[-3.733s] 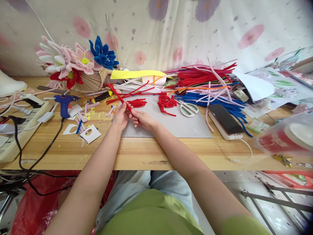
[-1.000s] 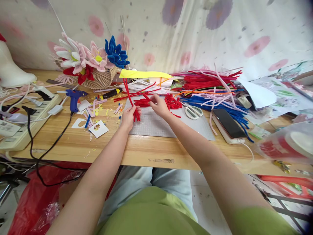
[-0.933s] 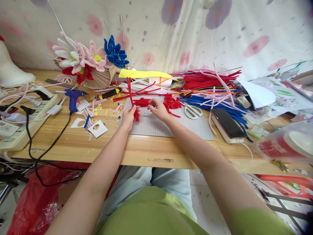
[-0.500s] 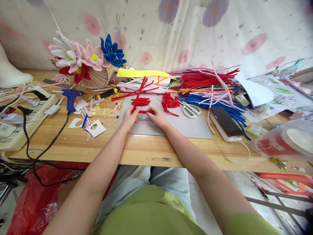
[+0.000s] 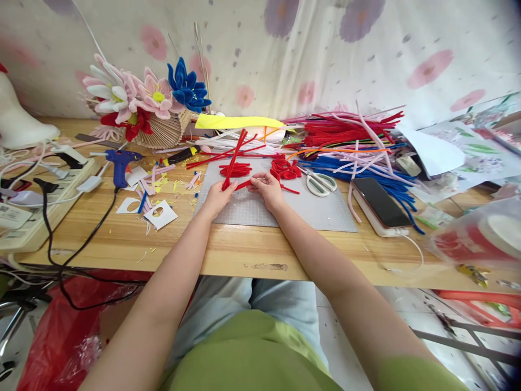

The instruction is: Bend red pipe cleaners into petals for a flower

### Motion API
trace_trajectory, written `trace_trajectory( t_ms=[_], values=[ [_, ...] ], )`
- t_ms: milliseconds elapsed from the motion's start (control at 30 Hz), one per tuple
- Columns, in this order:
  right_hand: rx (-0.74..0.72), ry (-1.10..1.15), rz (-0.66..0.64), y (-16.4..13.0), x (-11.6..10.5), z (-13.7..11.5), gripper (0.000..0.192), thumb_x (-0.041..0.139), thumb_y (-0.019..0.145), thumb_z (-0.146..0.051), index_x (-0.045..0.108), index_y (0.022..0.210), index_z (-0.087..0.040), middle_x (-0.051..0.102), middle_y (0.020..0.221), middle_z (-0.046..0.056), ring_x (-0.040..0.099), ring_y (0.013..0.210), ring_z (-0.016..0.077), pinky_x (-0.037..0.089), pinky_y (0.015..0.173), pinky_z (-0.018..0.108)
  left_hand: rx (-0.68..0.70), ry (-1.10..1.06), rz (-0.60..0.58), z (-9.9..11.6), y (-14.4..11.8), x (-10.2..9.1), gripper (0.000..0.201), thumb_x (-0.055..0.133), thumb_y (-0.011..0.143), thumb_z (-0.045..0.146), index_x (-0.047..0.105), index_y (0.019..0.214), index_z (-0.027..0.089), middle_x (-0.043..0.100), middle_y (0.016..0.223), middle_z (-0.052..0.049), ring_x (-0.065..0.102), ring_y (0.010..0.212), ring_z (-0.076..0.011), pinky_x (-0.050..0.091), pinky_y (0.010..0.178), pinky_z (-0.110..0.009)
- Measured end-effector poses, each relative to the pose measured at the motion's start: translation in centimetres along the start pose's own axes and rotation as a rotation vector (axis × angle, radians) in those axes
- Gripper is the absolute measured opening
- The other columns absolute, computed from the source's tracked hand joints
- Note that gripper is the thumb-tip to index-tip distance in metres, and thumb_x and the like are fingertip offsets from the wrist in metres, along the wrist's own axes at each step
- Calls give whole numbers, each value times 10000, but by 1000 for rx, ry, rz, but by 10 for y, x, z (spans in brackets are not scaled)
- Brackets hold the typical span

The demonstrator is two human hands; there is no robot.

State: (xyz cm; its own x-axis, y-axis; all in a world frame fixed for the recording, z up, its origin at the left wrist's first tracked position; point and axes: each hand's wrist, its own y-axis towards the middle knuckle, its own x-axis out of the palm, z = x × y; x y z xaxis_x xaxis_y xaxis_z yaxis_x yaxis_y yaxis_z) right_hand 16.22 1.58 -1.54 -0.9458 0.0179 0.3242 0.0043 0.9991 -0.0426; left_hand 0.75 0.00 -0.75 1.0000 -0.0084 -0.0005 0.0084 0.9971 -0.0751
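Observation:
Over the grey cutting mat (image 5: 309, 214), my left hand (image 5: 218, 199) is closed on red pipe cleaners (image 5: 237, 149), whose long ends stick up and away from me. One red length runs sideways between the hands. My right hand (image 5: 266, 189) pinches its other end, with thumb and fingertips together. Just beyond my left hand lies a small pile of short red pipe cleaner pieces (image 5: 236, 169). Bent red loops (image 5: 286, 167) lie beyond my right hand, and scissors with pale handles (image 5: 321, 182) rest to their right.
A blue glue gun (image 5: 121, 163), paper scraps and a power strip (image 5: 44, 217) are on the left. Fuzzy flowers (image 5: 157, 96) stand behind. Bundled pipe cleaners (image 5: 345, 133) fill the back right. A phone (image 5: 381, 202) and a bagged cup (image 5: 484, 233) sit on the right.
My right hand has moved right and slightly up, away from my left, and more of the red length shows between them. My left hand keeps its hold.

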Motion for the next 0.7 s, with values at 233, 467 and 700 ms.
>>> trace_trajectory(
  t_ms=[233,467,700],
  values=[
    [11,-43,-6,1,5,1,289,747,584,-309,537,747,-196,612,590,-47,618,569,117,539,588,265,35,94,-13,-2,0,-2,215,709,650,302,556,677,154,451,476,68,328,396,-39,236,404,-186],
    [-11,-19,-26,2,6,3,334,752,558,-350,538,766,-201,620,616,-48,597,557,105,543,609,275,-34,-18,-103,7,-4,0,235,743,621,284,565,693,148,508,477,47,341,355,-35,231,374,-188],
    [1,-52,-64,1,4,4,370,761,541,-383,541,777,-201,646,685,-32,588,575,105,532,607,277,-153,-16,-232,12,-8,0,205,749,614,226,567,657,140,493,458,36,356,352,-41,263,332,-182]
  ],
)
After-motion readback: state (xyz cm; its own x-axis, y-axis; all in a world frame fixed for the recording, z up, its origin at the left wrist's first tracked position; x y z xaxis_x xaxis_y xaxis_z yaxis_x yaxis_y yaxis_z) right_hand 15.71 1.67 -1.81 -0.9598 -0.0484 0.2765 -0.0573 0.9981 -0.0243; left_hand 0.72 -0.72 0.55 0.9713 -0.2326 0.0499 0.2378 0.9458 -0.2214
